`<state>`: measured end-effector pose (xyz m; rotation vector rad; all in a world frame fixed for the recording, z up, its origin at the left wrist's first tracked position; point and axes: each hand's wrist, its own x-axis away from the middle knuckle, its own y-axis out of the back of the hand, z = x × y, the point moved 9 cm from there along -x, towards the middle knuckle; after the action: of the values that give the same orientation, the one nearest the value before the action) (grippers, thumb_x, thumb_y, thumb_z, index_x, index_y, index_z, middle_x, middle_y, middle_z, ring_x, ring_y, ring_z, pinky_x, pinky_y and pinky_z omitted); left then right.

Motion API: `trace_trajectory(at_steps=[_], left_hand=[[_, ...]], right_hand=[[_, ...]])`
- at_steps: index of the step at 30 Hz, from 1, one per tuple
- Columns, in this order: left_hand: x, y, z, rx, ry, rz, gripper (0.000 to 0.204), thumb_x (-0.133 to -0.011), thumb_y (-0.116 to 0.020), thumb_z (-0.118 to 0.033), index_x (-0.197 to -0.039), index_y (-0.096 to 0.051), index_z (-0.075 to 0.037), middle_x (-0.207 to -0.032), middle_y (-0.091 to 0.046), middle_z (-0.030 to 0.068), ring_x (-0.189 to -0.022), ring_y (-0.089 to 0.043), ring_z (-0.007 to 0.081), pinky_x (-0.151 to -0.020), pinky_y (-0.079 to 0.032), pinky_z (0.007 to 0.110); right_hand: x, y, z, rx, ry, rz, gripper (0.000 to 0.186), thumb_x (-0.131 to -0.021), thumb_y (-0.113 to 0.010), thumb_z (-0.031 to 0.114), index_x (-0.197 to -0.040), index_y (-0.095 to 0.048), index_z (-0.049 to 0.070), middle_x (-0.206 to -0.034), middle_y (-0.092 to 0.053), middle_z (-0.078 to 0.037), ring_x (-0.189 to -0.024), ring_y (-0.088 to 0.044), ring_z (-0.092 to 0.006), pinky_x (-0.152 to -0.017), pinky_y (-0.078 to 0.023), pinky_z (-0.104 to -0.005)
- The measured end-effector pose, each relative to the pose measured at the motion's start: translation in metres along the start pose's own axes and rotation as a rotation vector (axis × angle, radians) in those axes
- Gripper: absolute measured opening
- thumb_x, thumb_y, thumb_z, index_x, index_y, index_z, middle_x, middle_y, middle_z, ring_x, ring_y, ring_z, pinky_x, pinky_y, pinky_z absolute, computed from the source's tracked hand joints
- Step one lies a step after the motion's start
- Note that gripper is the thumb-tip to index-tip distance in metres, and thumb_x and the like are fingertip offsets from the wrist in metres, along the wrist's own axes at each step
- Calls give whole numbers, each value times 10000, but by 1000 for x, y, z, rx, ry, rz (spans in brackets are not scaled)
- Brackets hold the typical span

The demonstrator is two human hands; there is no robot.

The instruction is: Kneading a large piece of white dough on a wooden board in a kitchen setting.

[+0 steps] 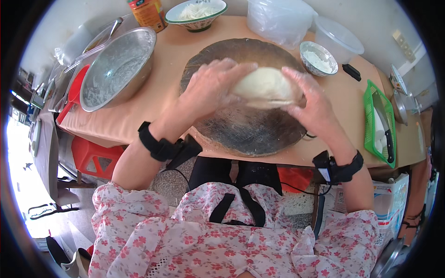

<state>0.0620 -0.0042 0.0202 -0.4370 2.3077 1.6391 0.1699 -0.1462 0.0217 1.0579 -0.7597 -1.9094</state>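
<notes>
A pale, smooth lump of dough (264,85) is held up between my two hands over the round, dark wooden board (236,129). My left hand (208,85) curls around the left end of the dough, its fingertips dusted white. My right hand (309,99) grips the right end, thumb and fingers spread around it. The board shows whitish smears, and its middle is partly hidden by the dough and hands. Black bands with small devices are strapped on both my wrists.
A dented metal basin (118,69) and red scraper (75,92) lie left. Behind stand an orange can (147,14), shredded-food bowl (196,14), plastic tubs (278,23) and flour bowl (319,58). A green basket (371,116) with a knife sits right, near a black object (351,72).
</notes>
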Motion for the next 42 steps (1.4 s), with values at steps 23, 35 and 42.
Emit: trace_trajectory(at_steps=[23, 35, 42], left_hand=[[-23, -43, -5, -66, 138, 239, 606, -868, -594, -558, -1318, -563, -154, -1266, -569, 153, -1167, -543, 361, -943, -428, 506], [29, -41, -45, -253, -27, -51, 825, -797, -668, -533, -1427, -408, -68, -1431, -424, 158, -1293, -406, 351, -1044, -300, 557], [-65, -63, 31, -179, 257, 417, 713, -944, -354, -673, -1465, -403, -188, -1488, -415, 124, -1403, -316, 348, -1090, -189, 698]], right_hand=[[-10, -30, -34, 8, 4, 118, 615, -957, -503, 474, -1404, -467, 52, -1415, -468, -231, -1305, -441, -395, -1088, -347, -463], [60, -34, 15, 374, 91, 64, 756, -892, -516, 585, -1478, -390, 125, -1518, -330, -194, -1359, -352, -408, -1063, -290, -558], [-33, -38, -71, 101, -227, 222, 738, -976, -340, 618, -1476, -386, 77, -1491, -406, -193, -1396, -357, -344, -1118, -276, -508]])
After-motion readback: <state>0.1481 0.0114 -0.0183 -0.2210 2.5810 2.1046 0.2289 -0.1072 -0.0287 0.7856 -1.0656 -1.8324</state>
